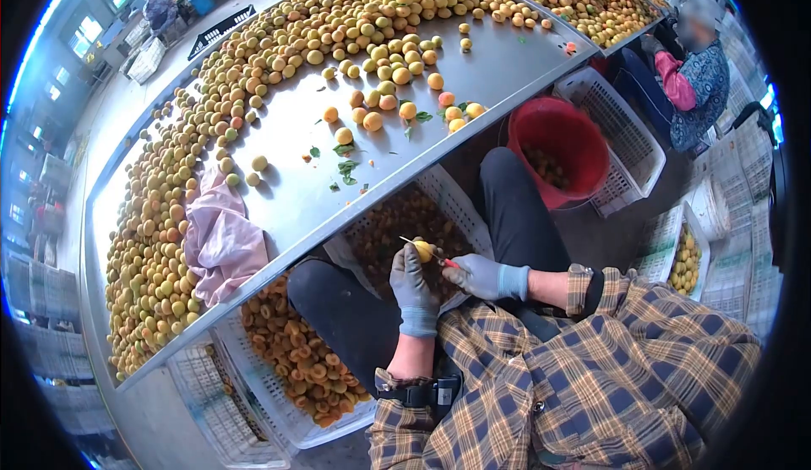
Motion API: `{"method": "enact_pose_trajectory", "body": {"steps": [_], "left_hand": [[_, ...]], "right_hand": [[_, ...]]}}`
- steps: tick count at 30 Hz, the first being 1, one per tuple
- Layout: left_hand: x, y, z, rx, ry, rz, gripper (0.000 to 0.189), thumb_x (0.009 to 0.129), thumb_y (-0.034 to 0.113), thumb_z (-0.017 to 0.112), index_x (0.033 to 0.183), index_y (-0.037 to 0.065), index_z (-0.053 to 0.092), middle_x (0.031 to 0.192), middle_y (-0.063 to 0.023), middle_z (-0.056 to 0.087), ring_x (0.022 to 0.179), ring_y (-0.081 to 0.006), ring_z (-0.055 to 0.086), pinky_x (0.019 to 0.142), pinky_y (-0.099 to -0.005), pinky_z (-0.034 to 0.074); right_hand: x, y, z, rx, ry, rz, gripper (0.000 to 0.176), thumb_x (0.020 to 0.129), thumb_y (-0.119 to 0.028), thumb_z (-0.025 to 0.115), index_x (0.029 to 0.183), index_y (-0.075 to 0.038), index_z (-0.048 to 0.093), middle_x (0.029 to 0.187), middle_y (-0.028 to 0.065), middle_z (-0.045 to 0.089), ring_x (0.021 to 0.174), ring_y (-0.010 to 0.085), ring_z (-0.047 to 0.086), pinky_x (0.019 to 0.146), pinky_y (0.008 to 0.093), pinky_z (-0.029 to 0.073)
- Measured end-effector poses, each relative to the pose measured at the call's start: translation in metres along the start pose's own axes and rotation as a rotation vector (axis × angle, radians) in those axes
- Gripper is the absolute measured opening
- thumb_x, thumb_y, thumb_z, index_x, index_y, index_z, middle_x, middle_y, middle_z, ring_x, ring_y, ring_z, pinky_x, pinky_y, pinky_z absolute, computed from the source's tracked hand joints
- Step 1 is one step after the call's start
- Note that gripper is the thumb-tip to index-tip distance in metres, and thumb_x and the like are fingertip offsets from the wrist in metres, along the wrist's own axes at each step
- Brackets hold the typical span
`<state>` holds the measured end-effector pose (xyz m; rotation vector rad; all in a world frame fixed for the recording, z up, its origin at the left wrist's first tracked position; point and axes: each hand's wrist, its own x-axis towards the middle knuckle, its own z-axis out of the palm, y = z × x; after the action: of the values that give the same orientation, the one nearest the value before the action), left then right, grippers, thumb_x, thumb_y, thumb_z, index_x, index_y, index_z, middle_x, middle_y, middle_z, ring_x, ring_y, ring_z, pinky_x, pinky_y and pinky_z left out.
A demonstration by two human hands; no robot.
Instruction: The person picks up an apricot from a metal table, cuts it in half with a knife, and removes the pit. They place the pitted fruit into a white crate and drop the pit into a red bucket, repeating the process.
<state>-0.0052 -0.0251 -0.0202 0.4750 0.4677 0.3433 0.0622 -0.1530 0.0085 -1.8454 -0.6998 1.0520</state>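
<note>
Lower centre of frame: left hand (414,286), grip closed round an apricot (422,250) above the crate (470,217). Right hand (483,277) clenched on a knife (439,260). Risk: blade may skid off the round fruit into the holding hand.

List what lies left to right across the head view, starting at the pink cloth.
pink cloth → left hand holding an apricot → right hand holding a knife → red bucket → seated person
</note>
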Motion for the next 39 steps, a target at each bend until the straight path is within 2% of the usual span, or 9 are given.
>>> {"method": "enact_pose_trajectory", "body": {"steps": [5, 10, 17, 22, 23, 24, 27, 29, 39], "left_hand": [[-0.001, 0.006, 0.005, 0.079, -0.039, 0.056, 0.031, 0.094, 0.027, 0.053, 0.112, 0.002, 0.053, 0.089, -0.0096, 0.062, 0.079, -0.0182, 0.06, 0.072, -0.0299, 0.05], [0.0, 0.005, 0.002, 0.087, -0.073, 0.053, 0.035, 0.093, 0.029, 0.053, 0.115, 0.003, 0.051, 0.093, -0.0112, 0.062, 0.082, -0.0188, 0.06, 0.07, -0.0302, 0.051], [0.006, -0.005, -0.008, -0.102, -0.043, -0.222, 0.042, 0.094, 0.042, 0.047, 0.108, 0.003, 0.055, 0.094, -0.0119, 0.063, 0.085, -0.0213, 0.059, 0.079, -0.034, 0.048], [0.011, 0.003, -0.006, -0.135, -0.051, -0.2, 0.036, 0.095, 0.036, 0.048, 0.108, 0.004, 0.055, 0.094, -0.0117, 0.063, 0.087, -0.0215, 0.058, 0.081, -0.0341, 0.047], [0.012, 0.004, -0.009, -0.166, -0.088, -0.182, 0.034, 0.095, 0.034, 0.049, 0.108, 0.004, 0.055, 0.094, -0.0116, 0.063, 0.087, -0.0216, 0.058, 0.081, -0.0344, 0.047], [0.012, 0.004, -0.013, -0.155, -0.086, -0.186, 0.034, 0.095, 0.034, 0.049, 0.108, 0.004, 0.055, 0.094, -0.0116, 0.063, 0.087, -0.0216, 0.058, 0.081, -0.0344, 0.047], [0.009, 0.004, -0.006, 0.001, -0.06, -0.056, 0.034, 0.095, 0.034, 0.049, 0.108, 0.003, 0.055, 0.091, -0.0111, 0.062, 0.087, -0.0222, 0.058, 0.082, -0.0355, 0.047], [0.014, -0.003, -0.012, -0.153, -0.006, -0.135, 0.037, 0.094, 0.037, 0.049, 0.108, 0.003, 0.054, 0.09, -0.0105, 0.061, 0.086, -0.0225, 0.058, 0.081, -0.0361, 0.047], [0.009, -0.013, -0.007, 0.034, 0.019, -0.071, 0.035, 0.095, 0.035, 0.049, 0.105, 0.002, 0.054, 0.092, -0.0095, 0.061, 0.084, -0.0175, 0.057, 0.078, -0.0307, 0.048]], "right_hand": [[0.013, 0.004, -0.005, -0.151, -0.018, -0.068, 0.04, 0.097, -0.038, 0.041, 0.088, 0.0, 0.053, 0.065, 0.0116, 0.053, 0.061, 0.0191, 0.047, 0.061, 0.0348, 0.041], [0.006, -0.003, -0.003, -0.138, 0.053, -0.019, 0.044, 0.094, -0.041, 0.046, 0.087, 0.001, 0.055, 0.076, 0.0225, 0.059, 0.073, 0.0368, 0.058, 0.066, 0.0409, 0.043], [0.002, 0.01, 0.003, -0.212, 0.119, -0.05, 0.043, 0.095, -0.04, 0.043, 0.089, 0.001, 0.056, 0.082, 0.0245, 0.061, 0.082, 0.0429, 0.057, 0.067, 0.0442, 0.043], [0.014, -0.001, -0.006, -0.038, -0.021, 0.039, 0.045, 0.094, -0.041, 0.045, 0.089, 0.002, 0.057, 0.082, 0.023, 0.062, 0.08, 0.0402, 0.06, 0.068, 0.0424, 0.044], [0.016, 0.003, -0.007, -0.025, -0.067, 0.064, 0.054, 0.094, -0.051, 0.039, 0.085, 0.0, 0.055, 0.067, 0.0103, 0.057, 0.064, 0.0195, 0.054, 0.061, 0.0344, 0.042], [0.017, 0.006, -0.004, -0.015, -0.064, 0.061, 0.054, 0.094, -0.051, 0.039, 0.085, 0.0, 0.055, 0.067, 0.0103, 0.057, 0.064, 0.0195, 0.054, 0.061, 0.0344, 0.042], [0.012, 0.008, -0.001, -0.147, 0.006, 0.016, 0.053, 0.094, -0.05, 0.039, 0.085, 0.0, 0.055, 0.069, 0.015, 0.059, 0.065, 0.0273, 0.057, 0.063, 0.037, 0.043], [0.004, -0.001, 0.002, -0.249, 0.074, 0.059, 0.047, 0.094, -0.042, 0.043, 0.09, 0.003, 0.058, 0.086, 0.0258, 0.061, 0.085, 0.0414, 0.059, 0.072, 0.0429, 0.044], [0.018, -0.002, 0.004, -0.099, 0.088, 0.149, 0.04, 0.094, -0.034, 0.045, 0.094, 0.003, 0.058, 0.096, 0.0259, 0.062, 0.095, 0.0427, 0.057, 0.078, 0.0421, 0.044]]}}
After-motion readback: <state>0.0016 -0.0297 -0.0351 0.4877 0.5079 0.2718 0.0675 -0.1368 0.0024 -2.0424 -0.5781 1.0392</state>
